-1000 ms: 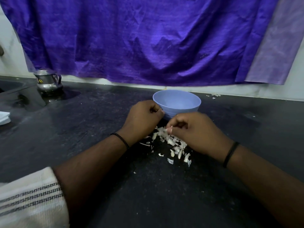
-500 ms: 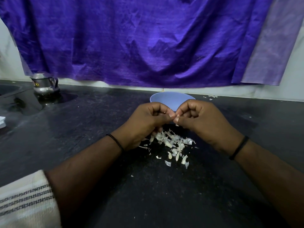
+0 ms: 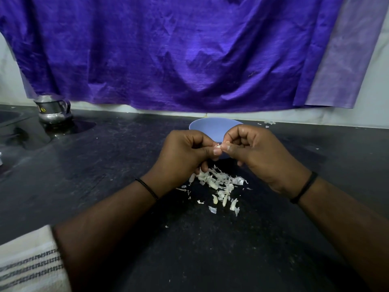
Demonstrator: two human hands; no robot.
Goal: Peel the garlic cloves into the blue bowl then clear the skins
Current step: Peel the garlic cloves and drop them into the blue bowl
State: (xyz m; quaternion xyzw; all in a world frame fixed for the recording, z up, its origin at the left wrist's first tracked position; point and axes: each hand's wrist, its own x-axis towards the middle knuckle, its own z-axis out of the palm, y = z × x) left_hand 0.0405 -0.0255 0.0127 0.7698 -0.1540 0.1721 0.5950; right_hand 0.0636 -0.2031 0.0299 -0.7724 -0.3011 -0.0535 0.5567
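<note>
One garlic clove (image 3: 219, 146) sits pinched betw. both hands: left hand (image 3: 185, 152) thumb and fingers (image 3: 216, 151) on its left end, right hand (image 3: 259, 152) on its right, so long axis runs left-right. Blue bowl (image 3: 214, 129) is just beyond, far side; skins (image 3: 219, 184) lie on the desk (image 3: 105, 175) directly below, near side.

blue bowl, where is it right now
In the head view the blue bowl stands centre on the dark counter, just behind both hands and beyond the garlic skins.
</note>
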